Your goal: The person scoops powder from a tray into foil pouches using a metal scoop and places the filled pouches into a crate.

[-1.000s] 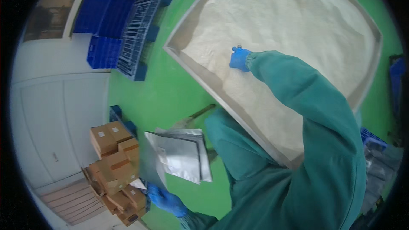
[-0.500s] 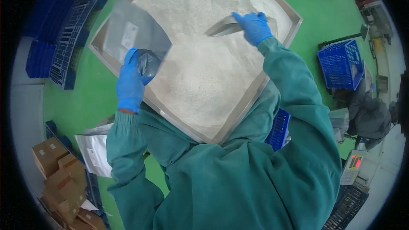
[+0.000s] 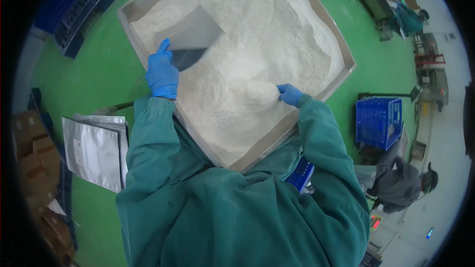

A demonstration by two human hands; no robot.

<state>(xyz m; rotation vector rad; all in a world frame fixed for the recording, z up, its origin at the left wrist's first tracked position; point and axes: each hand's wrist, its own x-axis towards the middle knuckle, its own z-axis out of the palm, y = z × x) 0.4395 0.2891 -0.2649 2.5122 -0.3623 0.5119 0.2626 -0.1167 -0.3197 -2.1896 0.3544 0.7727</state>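
Note:
A large metal tray [image 3: 267, 142] in front of me holds pale off-white powder [image 3: 237, 59], heaped toward the far side. My left hand [image 3: 162, 73], gloved in blue, is closed on the edge of a silver-grey bag [image 3: 195, 25], blurred by motion. The bag is tilted over the powder at the tray's left side, its dark part facing me. Over the right part of the powder, my right hand [image 3: 291, 95], also gloved, is closed at the end of a scoop. Pale powder heaps over the scoop, so its metal hardly shows.
A stack of silver bags [image 3: 94, 151] lies to my left, near cardboard boxes [image 3: 32, 136]. Blue racks [image 3: 86, 7] stand far left. On the right are a blue crate [image 3: 378, 122] and a person in grey [image 3: 402, 185]; another person [image 3: 408, 19] is farther back.
The right hand and scoop have come down toward me, and the scoop's bare metal is now hidden by powder. The bag has tilted lower over the tray. The whole view has shifted.

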